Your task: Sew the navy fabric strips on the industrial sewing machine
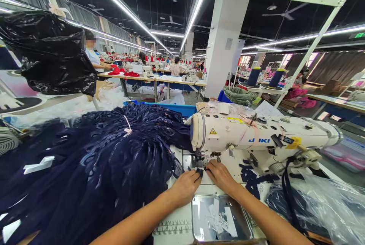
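Observation:
A white sewing machine (228,132) stands in front of me, its needle area low at its left end. Just below the needle, my left hand (185,187) is closed with its fingertips on a small navy fabric strip (200,172). Close beside it, my right hand (221,175) has its fingers bent together at the needle plate; what they pinch is hidden. A large heap of navy fabric pieces (128,161), tied with a pale string (127,125), lies to the left of my hands. Between my forearms sits a metal tray (196,214) holding white labels (221,218).
Short navy strips (251,178) lie under the machine's arm. Clear plastic bags (327,203) cover the right side. Navy thread cones (253,77) stand behind the machine, beside a thread stand pole (310,45). A black plastic bag (51,53) hangs at left. Other people work farther back.

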The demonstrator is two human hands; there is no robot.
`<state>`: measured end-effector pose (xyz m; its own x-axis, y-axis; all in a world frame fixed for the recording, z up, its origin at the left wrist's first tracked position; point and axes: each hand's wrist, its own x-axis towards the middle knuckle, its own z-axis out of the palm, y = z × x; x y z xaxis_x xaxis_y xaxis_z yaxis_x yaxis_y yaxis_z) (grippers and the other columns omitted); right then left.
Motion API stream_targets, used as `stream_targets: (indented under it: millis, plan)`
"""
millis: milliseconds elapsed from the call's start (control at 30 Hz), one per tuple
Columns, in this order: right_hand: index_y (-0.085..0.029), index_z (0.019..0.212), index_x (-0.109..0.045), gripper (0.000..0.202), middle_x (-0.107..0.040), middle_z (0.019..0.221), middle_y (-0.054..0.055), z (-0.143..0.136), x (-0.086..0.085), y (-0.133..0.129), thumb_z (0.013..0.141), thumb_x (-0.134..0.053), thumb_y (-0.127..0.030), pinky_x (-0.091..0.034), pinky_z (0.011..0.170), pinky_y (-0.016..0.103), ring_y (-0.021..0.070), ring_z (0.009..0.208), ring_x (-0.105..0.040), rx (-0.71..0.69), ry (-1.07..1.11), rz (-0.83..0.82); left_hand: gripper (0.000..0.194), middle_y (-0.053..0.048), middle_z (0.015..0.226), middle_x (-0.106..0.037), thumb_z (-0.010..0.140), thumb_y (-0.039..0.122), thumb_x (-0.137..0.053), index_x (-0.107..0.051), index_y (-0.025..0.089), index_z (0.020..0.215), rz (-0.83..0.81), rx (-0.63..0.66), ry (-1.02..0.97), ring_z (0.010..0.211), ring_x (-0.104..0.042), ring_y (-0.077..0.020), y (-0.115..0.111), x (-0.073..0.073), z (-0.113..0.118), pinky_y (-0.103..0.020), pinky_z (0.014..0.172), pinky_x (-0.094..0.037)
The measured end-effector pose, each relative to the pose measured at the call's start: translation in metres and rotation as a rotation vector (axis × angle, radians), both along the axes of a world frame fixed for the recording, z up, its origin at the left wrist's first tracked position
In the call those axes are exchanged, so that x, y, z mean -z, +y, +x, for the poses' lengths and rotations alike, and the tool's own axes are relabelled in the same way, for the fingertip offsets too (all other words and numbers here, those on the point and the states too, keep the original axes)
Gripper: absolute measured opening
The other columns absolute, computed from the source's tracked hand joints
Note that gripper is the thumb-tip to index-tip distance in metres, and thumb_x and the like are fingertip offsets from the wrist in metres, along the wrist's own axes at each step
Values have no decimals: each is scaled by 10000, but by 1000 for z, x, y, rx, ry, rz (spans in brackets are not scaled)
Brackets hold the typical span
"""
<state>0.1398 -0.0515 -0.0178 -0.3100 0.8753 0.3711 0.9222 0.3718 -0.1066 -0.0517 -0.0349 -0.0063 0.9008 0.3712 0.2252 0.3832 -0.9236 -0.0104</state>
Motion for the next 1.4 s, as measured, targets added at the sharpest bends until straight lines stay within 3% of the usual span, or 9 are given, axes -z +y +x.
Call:
stream_targets:
  millis: [200,400,600,867,1033,1167,1400]
  plan:
    - [-162,718,-541,192,-572,790,62,-16,-9,13,805,-405,-58,-395,683,298,188,758,-516,-2,78,-174,248,-153,1100,-563,833,77,-391,-538,76,1033,51,16,-39,1000,-512,-225,-3,3,-1,-333,841,-428]
    - [-177,637,-508,170,-545,629,-18,-13,-10,23,743,-456,-54,-374,593,228,131,627,-504,-35,183,-272,214,-135,1139,-543,837,90,-390,-549,89,979,74,4,22,941,-524,-224,-3,0,-1,-349,799,-438]
    - [-179,647,-497,154,-535,617,-31,-9,-10,25,746,-428,-83,-371,557,212,110,580,-495,-71,266,-316,202,-135,1183,-516,758,54,-457,-548,99,933,15,0,14,986,-486,-232,-1,-1,0,-350,821,-408]
    - [-186,712,-508,143,-542,710,13,-8,-5,15,792,-411,-117,-418,659,282,157,701,-503,-103,264,-212,216,-96,1146,-548,750,67,-463,-543,114,945,-61,-26,-37,967,-484,-220,3,0,1,-347,787,-390]
    - [-150,899,-578,251,-591,882,90,-4,-4,1,866,-334,-100,-450,726,325,181,804,-519,-320,9,42,148,-94,1042,-601,791,88,-455,-573,105,880,-18,-2,-66,949,-508,-197,4,4,0,-333,832,-353]
    - [-105,974,-587,290,-612,946,131,0,-3,-1,881,-313,-92,-470,746,362,200,838,-542,-355,-128,164,124,-77,992,-618,794,112,-479,-583,115,861,21,-34,-93,921,-517,-197,4,3,2,-378,890,-299]
    - [-103,1023,-603,307,-631,1028,132,10,-5,12,860,-345,-69,-498,772,368,211,909,-576,-330,-184,152,158,-75,1034,-600,799,141,-475,-567,124,926,2,-138,-41,883,-505,-208,5,1,16,-353,748,-341]
